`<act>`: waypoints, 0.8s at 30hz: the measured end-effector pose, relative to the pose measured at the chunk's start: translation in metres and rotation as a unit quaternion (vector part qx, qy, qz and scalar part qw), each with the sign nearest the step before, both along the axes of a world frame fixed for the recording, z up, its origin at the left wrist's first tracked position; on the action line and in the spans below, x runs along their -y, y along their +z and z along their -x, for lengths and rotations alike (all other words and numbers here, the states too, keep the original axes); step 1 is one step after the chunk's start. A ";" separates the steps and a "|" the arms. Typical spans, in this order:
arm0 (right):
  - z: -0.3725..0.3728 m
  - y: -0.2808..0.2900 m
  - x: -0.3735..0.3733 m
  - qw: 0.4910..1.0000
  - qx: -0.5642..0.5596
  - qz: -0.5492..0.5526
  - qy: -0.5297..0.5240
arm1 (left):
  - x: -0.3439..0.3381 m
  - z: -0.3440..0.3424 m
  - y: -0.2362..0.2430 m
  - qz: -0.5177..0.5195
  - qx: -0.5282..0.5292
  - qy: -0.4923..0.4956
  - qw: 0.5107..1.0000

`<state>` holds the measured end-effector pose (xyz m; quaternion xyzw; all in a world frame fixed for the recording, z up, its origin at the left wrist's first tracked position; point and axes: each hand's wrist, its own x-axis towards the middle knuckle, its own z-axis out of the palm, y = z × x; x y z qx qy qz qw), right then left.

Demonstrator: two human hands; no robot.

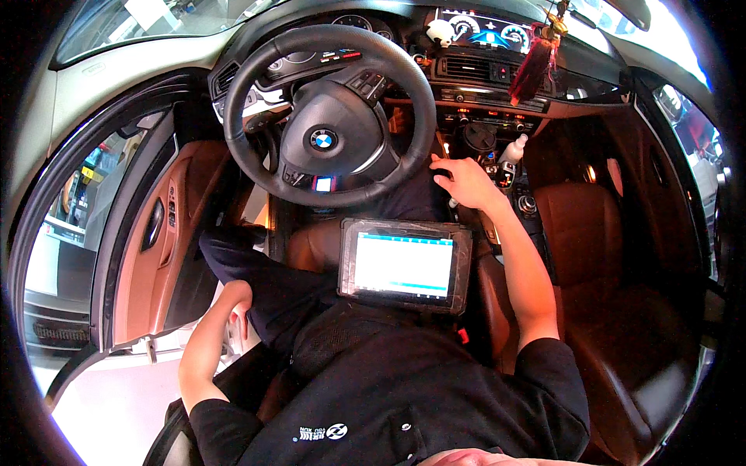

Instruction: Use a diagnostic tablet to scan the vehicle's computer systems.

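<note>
A rugged black tablet [404, 264] with a bright white and blue screen rests tilted on my lap, touched by neither hand. My right hand [465, 182] reaches forward beside the right rim of the black steering wheel [325, 138], near the centre console. Its thumb and forefinger are apart, and no object shows between them; the other fingers are partly hidden. Low beside my left thigh, my left hand [238, 299] hangs with the wrist bent and fingers pointing down. Those fingers look loosely stretched, with nothing visible in them, though part of the hand is hidden.
At my left the brown car door [151, 233] stands open. The console holds a gear selector [507, 172], a white bottle [515, 147] and a round control knob [527, 203]. A red tassel [535, 71] hangs before the dashboard screen [489, 33]. Right of me is a brown passenger seat [622, 342].
</note>
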<state>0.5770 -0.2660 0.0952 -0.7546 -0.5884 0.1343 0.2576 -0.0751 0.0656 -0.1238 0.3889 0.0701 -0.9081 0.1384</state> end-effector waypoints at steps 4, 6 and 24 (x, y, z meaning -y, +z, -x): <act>-0.001 -0.004 -0.002 0.999 -0.009 -0.035 0.014 | 0.002 0.006 0.015 -0.040 0.019 0.008 0.999; 0.000 -0.003 -0.004 0.999 -0.011 -0.033 0.015 | 0.002 0.007 0.017 -0.012 0.000 0.026 1.000; 0.002 0.003 -0.001 1.000 -0.006 -0.006 -0.003 | 0.004 0.001 0.014 0.041 0.018 0.007 0.999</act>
